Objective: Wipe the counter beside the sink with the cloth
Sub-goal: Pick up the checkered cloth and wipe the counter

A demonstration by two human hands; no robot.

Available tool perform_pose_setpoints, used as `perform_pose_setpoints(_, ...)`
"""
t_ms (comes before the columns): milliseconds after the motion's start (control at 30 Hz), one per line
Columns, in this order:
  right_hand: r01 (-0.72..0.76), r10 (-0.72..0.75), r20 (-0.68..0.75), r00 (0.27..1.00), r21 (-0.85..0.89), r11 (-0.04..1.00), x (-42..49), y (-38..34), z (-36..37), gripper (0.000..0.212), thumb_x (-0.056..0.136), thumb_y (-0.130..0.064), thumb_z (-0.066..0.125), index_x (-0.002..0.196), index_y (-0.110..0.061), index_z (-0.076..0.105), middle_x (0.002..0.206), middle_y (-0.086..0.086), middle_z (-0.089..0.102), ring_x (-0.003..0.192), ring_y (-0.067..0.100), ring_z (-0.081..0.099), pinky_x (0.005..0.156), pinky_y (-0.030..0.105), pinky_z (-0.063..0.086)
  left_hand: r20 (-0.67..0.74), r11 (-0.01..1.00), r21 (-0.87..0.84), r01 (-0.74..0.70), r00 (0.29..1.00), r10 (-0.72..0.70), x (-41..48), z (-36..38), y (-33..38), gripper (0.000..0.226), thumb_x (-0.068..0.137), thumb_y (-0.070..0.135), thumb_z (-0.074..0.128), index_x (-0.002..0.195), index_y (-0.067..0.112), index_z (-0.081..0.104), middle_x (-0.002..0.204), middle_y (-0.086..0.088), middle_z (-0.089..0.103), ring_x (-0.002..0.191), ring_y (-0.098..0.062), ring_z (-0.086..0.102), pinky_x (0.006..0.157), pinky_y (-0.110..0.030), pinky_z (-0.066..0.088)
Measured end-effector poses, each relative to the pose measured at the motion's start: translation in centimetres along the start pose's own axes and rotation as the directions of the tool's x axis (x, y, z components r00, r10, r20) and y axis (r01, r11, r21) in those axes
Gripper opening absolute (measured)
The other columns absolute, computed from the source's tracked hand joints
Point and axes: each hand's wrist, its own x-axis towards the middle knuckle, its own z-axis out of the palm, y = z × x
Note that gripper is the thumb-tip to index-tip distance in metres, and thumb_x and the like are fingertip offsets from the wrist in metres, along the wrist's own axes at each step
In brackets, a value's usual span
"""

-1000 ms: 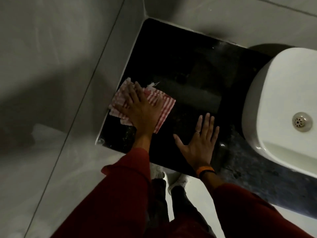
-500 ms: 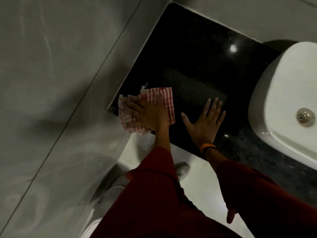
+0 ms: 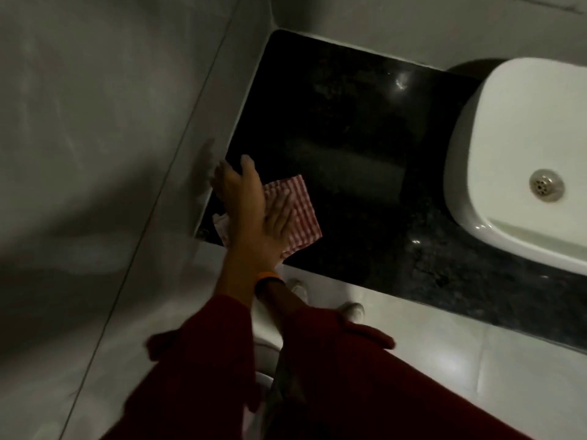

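Two hands are down at the near left corner of the black counter (image 3: 343, 128). The left hand (image 3: 241, 198) is on top. Its fingers are spread out flat and open, and they reach up toward the grey wall (image 3: 111, 122) on its left side. It is not holding anything that can be seen.

The right hand (image 3: 279, 217) is tucked under the left wrist. It wears an orange band (image 3: 266, 277) at the wrist. Its fingers lie flat on the red and white checked cloth (image 3: 301, 211) and press it onto the counter. The hand is open, not wrapped around the cloth.

The cloth sticks out to the right of both hands. A small pale bit of it also shows to the left, under the left hand, right at the counter's front edge.

The white sink (image 3: 514, 147) sits well to the right of the hands, with a round metal drain (image 3: 545, 185) in it. Both arms have dark red sleeves (image 3: 206, 360). Pale shoes (image 3: 352, 311) show on the light floor below the hands.
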Motion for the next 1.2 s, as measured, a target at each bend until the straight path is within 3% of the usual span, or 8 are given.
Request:
perform_pose_setpoints(233, 0.413, -0.417, -0.011, 0.909, -0.112, 0.904, -0.3, 6.4, 1.1, 0.088, 0.100, -0.063, 0.036, 0.162, -0.010, 0.004, 0.171, 0.013, -0.005, 0.159, 0.029, -0.008, 0.130, 0.049, -0.002, 0.199, 0.831, 0.381, -0.405, 0.914, 0.354, 3.9, 1.7, -1.3, 0.054, 0.107, 0.038, 0.033, 0.151, 0.006, 0.040, 0.161, -0.015, 0.033, 0.152, -0.030, 0.027, 0.126, -0.045, 0.020)
perform_pose_setpoints(400, 0.682, -0.680, 0.119, 0.723, -0.279, 0.676, 0.2, 15.4, -3.1, 0.080, 0.098, -0.063, 0.036, 0.162, -0.018, 0.016, 0.171, 0.008, 0.012, 0.160, 0.027, 0.006, 0.128, 0.054, 0.014, 0.500, 0.362, 0.573, -0.736, 0.663, 0.557, 4.5, 3.1, -3.4, 0.060, 0.107, 0.043, 0.028, 0.159, 0.014, 0.022, 0.169, -0.010, 0.014, 0.158, -0.030, 0.005, 0.128, -0.054, 0.003)
perform_pose_setpoints(500, 0.794, -0.739, 0.298, 0.604, -0.302, 0.528, 1.9, 20.2, -7.1, 0.077, 0.098, -0.062, 0.042, 0.161, -0.023, 0.019, 0.171, 0.006, 0.012, 0.160, 0.027, 0.003, 0.130, 0.050, 0.003, 0.564, 0.148, 0.595, -0.790, 0.542, 0.624, 4.7, 3.5, -4.8, 0.063, 0.107, 0.049, 0.026, 0.159, 0.015, 0.020, 0.168, -0.011, 0.016, 0.157, -0.034, 0.011, 0.126, -0.059, 0.010)
perform_pose_setpoints(633, 0.849, -0.708, 0.475, 0.523, -0.221, 0.480, 4.2, 20.9, -10.8, 0.073, 0.093, -0.050, 0.056, 0.157, -0.028, 0.031, 0.170, 0.001, 0.019, 0.159, 0.023, 0.006, 0.130, 0.051, -0.001, 0.556, 0.115, 0.621, -0.775, 0.539, 0.632, 4.6, 4.3, -6.0, 0.066, 0.106, 0.053, 0.024, 0.159, 0.013, 0.022, 0.168, -0.011, 0.020, 0.156, -0.032, 0.014, 0.125, -0.059, 0.015)
perform_pose_setpoints(800, 0.692, -0.660, 0.229, 0.715, -0.104, 0.714, 2.2, 17.7, -12.2, 0.044, 0.091, -0.046, 0.047, 0.121, -0.027, 0.073, 0.146, -0.004, 0.060, 0.148, 0.019, 0.040, 0.128, 0.052, 0.012, 0.554, 0.115, 0.622, -0.775, 0.539, 0.634, 5.0, 4.8, -6.8, 0.066, 0.105, 0.054, 0.026, 0.159, 0.015, 0.020, 0.168, -0.010, 0.018, 0.157, -0.030, 0.011, 0.126, -0.058, 0.013)
perform_pose_setpoints(900, 0.217, -0.207, -0.187, 0.960, 0.036, 0.975, -1.7, 15.1, -9.6, 0.051, 0.096, -0.055, 0.039, 0.131, -0.025, 0.062, 0.150, 0.000, 0.054, 0.147, 0.020, 0.036, 0.126, 0.038, 0.008, 0.554, 0.128, 0.612, -0.781, 0.538, 0.635, 5.3, 5.1, -6.9, 0.066, 0.105, 0.053, 0.026, 0.159, 0.016, 0.018, 0.168, -0.010, 0.017, 0.157, -0.029, 0.010, 0.126, -0.058, 0.011)
perform_pose_setpoints(1033, -0.261, 0.304, -0.162, 0.939, 0.243, 0.934, -1.8, 11.1, -5.1, 0.085, 0.095, -0.067, 0.022, 0.162, -0.016, 0.008, 0.172, 0.006, 0.000, 0.160, 0.025, -0.003, 0.129, 0.045, -0.010, 0.550, 0.136, 0.625, -0.769, 0.557, 0.622, 5.2, 5.2, -6.7, 0.065, 0.105, 0.051, 0.025, 0.159, 0.016, 0.017, 0.169, -0.009, 0.017, 0.157, -0.029, 0.010, 0.126, -0.058, 0.012)
perform_pose_setpoints(1200, -0.256, 0.269, -0.268, 0.925, 0.081, 0.963, -0.5, 11.3, -2.6, 0.089, 0.098, -0.063, 0.033, 0.162, -0.009, 0.003, 0.172, 0.011, -0.006, 0.159, 0.027, -0.009, 0.128, 0.054, -0.006, 0.556, 0.121, 0.633, -0.765, 0.558, 0.616, 5.1, 5.2, -6.5, 0.064, 0.106, 0.049, 0.021, 0.159, 0.015, 0.016, 0.169, -0.009, 0.017, 0.157, -0.028, 0.010, 0.125, -0.058, 0.013)
